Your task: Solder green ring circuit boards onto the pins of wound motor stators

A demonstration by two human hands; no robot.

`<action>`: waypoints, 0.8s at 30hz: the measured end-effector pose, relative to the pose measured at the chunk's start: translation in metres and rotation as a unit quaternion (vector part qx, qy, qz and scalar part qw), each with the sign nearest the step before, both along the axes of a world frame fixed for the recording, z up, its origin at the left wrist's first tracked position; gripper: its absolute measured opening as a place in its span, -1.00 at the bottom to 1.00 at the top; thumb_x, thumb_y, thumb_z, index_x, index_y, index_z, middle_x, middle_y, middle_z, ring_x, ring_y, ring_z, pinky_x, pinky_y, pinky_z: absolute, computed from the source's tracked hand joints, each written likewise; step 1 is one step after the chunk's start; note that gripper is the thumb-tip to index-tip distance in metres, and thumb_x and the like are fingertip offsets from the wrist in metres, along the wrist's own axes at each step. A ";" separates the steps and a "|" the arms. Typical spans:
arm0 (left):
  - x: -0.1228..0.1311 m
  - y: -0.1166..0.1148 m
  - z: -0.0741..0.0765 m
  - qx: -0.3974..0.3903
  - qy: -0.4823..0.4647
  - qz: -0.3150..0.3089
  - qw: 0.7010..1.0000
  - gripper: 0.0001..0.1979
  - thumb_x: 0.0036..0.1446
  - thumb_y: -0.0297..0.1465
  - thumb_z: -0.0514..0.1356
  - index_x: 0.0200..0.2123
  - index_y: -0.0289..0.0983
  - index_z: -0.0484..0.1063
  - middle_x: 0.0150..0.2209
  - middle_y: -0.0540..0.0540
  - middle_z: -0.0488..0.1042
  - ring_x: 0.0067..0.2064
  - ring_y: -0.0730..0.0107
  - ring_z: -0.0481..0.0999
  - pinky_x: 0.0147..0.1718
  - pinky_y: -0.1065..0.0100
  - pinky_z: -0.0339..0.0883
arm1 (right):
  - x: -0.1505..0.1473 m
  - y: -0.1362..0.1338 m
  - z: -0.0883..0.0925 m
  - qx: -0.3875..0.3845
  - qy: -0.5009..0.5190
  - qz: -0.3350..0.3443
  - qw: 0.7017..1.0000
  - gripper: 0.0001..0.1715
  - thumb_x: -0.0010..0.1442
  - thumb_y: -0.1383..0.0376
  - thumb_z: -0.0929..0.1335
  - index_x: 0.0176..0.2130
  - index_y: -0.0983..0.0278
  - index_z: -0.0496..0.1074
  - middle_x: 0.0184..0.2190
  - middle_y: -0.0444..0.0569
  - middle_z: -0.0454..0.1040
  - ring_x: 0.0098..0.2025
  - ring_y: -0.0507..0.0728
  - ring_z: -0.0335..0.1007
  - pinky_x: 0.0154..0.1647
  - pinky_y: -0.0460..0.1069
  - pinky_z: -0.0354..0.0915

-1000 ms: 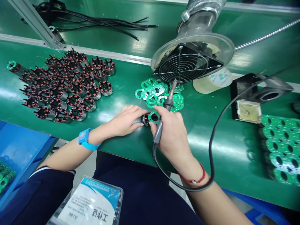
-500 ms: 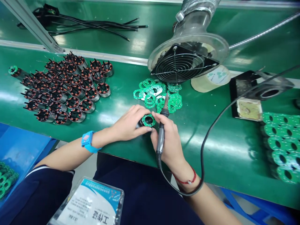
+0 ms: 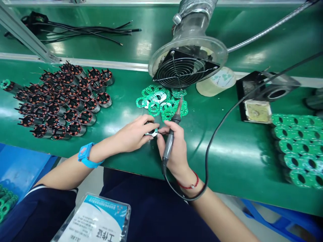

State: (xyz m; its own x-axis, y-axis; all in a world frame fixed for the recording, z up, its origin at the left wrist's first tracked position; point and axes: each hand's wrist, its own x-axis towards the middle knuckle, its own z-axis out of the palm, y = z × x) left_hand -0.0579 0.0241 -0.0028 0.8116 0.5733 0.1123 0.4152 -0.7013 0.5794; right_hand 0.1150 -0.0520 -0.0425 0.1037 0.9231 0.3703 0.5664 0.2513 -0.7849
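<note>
One small motor part [image 3: 152,132] on the counter [image 3: 227,151], pinched by left hand [image 3: 131,136]. Right hand [image 3: 176,153] closed around soldering iron [image 3: 176,119], fingertips touching the part. Loose green rings [image 3: 153,101] just behind.

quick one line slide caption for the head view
Left hand pinches a small ring-capped round part while right hand grips a grey-handled soldering iron over a green bench.

Fan [image 3: 185,69] and loose boards [image 3: 161,102] block ahead; mat [image 3: 227,151] rightward open.
</note>
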 end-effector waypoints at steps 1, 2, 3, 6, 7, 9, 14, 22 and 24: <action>0.001 -0.001 -0.002 0.008 -0.008 0.004 1.000 -0.68 0.30 -0.45 0.09 0.11 -0.31 0.32 0.09 -0.29 0.34 0.15 0.11 0.37 0.09 0.06 0.39 | 0.001 -0.001 0.002 -0.008 0.007 0.004 1.000 -0.48 0.26 0.38 0.33 0.17 0.14 0.17 -0.21 -0.07 0.48 -0.15 0.15 0.49 -0.05 0.16 0.46; 0.002 -0.001 -0.005 0.018 -0.018 0.011 1.000 -0.66 0.31 -0.45 0.08 0.13 -0.31 0.29 0.11 -0.30 0.34 0.16 0.10 0.36 0.10 0.05 0.38 | 0.002 -0.002 0.004 -0.015 0.013 0.008 1.000 -0.47 0.27 0.37 0.34 0.17 0.14 0.17 -0.19 -0.06 0.49 -0.14 0.14 0.50 -0.05 0.15 0.46; 0.004 -0.002 -0.008 0.027 -0.028 0.019 0.999 -0.63 0.31 -0.45 0.07 0.16 -0.32 0.25 0.11 -0.30 0.35 0.17 0.09 0.36 0.11 0.04 0.37 | 0.002 -0.003 0.006 -0.022 0.017 0.010 1.000 -0.47 0.27 0.36 0.35 0.17 0.14 0.17 -0.17 -0.06 0.49 -0.13 0.14 0.51 -0.04 0.14 0.47; 0.010 -0.005 -0.014 0.045 -0.047 0.042 0.997 -0.54 0.31 -0.44 0.07 0.24 -0.34 0.11 0.13 -0.33 0.37 0.14 0.06 0.39 0.10 -0.01 0.37 | 0.001 -0.005 0.008 -0.034 0.028 -0.001 0.999 -0.49 0.27 0.35 0.36 0.16 0.13 0.19 -0.19 -0.08 0.50 -0.16 0.12 0.53 -0.07 0.11 0.47; 0.012 -0.005 -0.015 0.048 -0.049 0.049 0.996 -0.53 0.30 -0.44 0.07 0.24 -0.35 0.08 0.13 -0.34 0.37 0.12 0.05 0.41 0.09 -0.02 0.37 | 0.001 -0.005 0.006 -0.035 0.034 -0.008 0.999 -0.50 0.28 0.35 0.35 0.15 0.13 0.19 -0.21 -0.10 0.50 -0.19 0.11 0.53 -0.10 0.09 0.48; 0.014 -0.004 -0.018 0.043 -0.053 0.056 0.996 -0.53 0.30 -0.42 0.07 0.23 -0.35 0.07 0.14 -0.35 0.37 0.10 0.03 0.42 0.07 -0.05 0.38 | 0.001 -0.005 0.003 -0.038 0.043 -0.015 0.998 -0.52 0.28 0.34 0.34 0.15 0.13 0.19 -0.25 -0.12 0.50 -0.26 0.09 0.52 -0.17 0.07 0.48; 0.014 0.004 -0.024 -0.013 -0.089 0.034 0.995 -0.45 0.29 -0.39 0.10 0.27 -0.31 -0.02 0.18 -0.36 0.33 0.18 0.02 0.37 0.14 -0.03 0.34 | 0.010 0.001 0.001 -0.025 -0.012 -0.021 0.999 -0.40 0.24 0.28 0.37 0.21 0.16 0.16 -0.02 0.07 0.44 -0.02 0.22 0.46 -0.01 0.20 0.44; -0.011 0.009 -0.013 -0.007 0.031 0.051 0.998 -0.47 0.16 -0.39 0.21 0.17 -0.34 0.18 0.13 -0.35 0.33 0.15 -0.06 0.32 0.09 -0.09 0.29 | 0.023 0.026 0.020 -0.003 -0.175 0.104 0.979 -0.55 0.31 0.24 0.31 0.17 0.20 0.24 -0.04 0.08 0.52 -0.09 0.26 0.50 -0.09 0.17 0.45; -0.015 0.010 -0.008 0.003 0.082 0.064 0.995 -0.76 0.24 -0.42 0.12 -0.03 -0.34 0.36 -0.04 -0.28 0.44 0.01 0.03 0.40 0.00 -0.03 0.31 | 0.022 0.027 0.016 0.031 -0.196 0.065 0.978 -0.57 0.34 0.14 0.31 0.14 0.21 0.28 -0.12 0.08 0.54 -0.15 0.26 0.51 -0.16 0.15 0.44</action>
